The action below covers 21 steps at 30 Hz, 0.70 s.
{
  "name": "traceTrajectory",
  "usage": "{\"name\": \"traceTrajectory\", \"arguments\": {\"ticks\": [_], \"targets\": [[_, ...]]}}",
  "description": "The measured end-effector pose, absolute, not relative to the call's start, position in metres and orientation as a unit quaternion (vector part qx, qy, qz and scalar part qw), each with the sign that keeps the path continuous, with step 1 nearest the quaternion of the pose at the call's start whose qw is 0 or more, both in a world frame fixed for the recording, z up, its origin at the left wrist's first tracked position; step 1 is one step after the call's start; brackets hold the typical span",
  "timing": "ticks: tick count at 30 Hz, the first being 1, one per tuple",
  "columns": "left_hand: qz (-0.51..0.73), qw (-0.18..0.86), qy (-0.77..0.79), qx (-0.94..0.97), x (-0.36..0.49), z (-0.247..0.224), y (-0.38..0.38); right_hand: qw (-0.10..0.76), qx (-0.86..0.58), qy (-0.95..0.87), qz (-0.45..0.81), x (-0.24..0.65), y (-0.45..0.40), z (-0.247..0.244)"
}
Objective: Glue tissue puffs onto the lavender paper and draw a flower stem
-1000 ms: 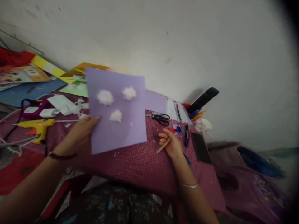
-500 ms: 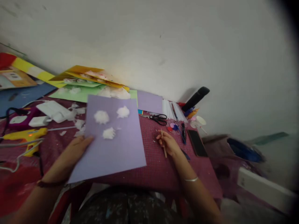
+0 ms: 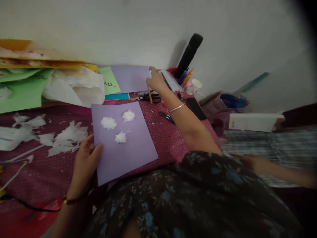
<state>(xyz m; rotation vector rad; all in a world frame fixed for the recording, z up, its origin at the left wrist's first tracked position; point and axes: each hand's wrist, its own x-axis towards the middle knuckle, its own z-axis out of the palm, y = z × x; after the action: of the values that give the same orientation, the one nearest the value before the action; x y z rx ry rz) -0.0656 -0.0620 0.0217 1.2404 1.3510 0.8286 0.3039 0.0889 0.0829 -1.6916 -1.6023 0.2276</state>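
My left hand [image 3: 86, 160] grips the left edge of a purple paper sheet [image 3: 126, 157], thumb on top and fingers beneath. Three white fluffy paper flowers sit on the sheet: one at upper left [image 3: 109, 123], one at upper right [image 3: 128, 116] and one lower down [image 3: 120, 137]. At the back of the table, my right hand [image 3: 156, 81] is closed around a thin wooden stick [image 3: 150, 96] that points down. Its fingers are at the right edge of another purple sheet [image 3: 130, 78]; whether they grip that sheet I cannot tell. Black-handled scissors [image 3: 155, 97] lie just below.
White paper scraps [image 3: 69, 137] lie at left, below green sheets [image 3: 23, 92] and crumpled white paper [image 3: 79, 86]. A blue cutter [image 3: 167, 117] and phone [image 3: 196, 108] are near my right forearm. Another person's hand [image 3: 250, 163] rests by plaid cloth [image 3: 292, 145].
My right hand has moved up and away to the back purple sheet, still with the stick. The view has swung right, and the held sheet now lies lower and flatter.
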Motion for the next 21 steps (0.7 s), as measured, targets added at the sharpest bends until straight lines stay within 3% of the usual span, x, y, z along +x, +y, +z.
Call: {"name": "traceTrajectory", "arguments": {"ticks": [2,5,10,12,21], "targets": [[0.329,0.547,0.575,0.512,-0.066,0.025,-0.064,0.332,-0.694,-0.632,0.099,0.292,0.081,0.087],[0.324,0.519,0.594,0.523,-0.066,0.024,-0.061,0.322,-0.649,-0.676,0.134,0.265,0.027,0.077],[0.335,0.244,0.615,0.670,-0.060,0.016,-0.050,0.320,-0.483,-0.796,0.175,0.238,-0.109,0.047],[0.305,0.208,0.625,0.688,-0.056,0.013,-0.048,0.306,-0.452,-0.820,0.172,0.249,-0.144,0.040],[0.228,0.135,0.640,0.722,-0.041,0.020,-0.055,0.375,-0.609,-0.690,0.112,0.346,-0.167,0.028]]}}
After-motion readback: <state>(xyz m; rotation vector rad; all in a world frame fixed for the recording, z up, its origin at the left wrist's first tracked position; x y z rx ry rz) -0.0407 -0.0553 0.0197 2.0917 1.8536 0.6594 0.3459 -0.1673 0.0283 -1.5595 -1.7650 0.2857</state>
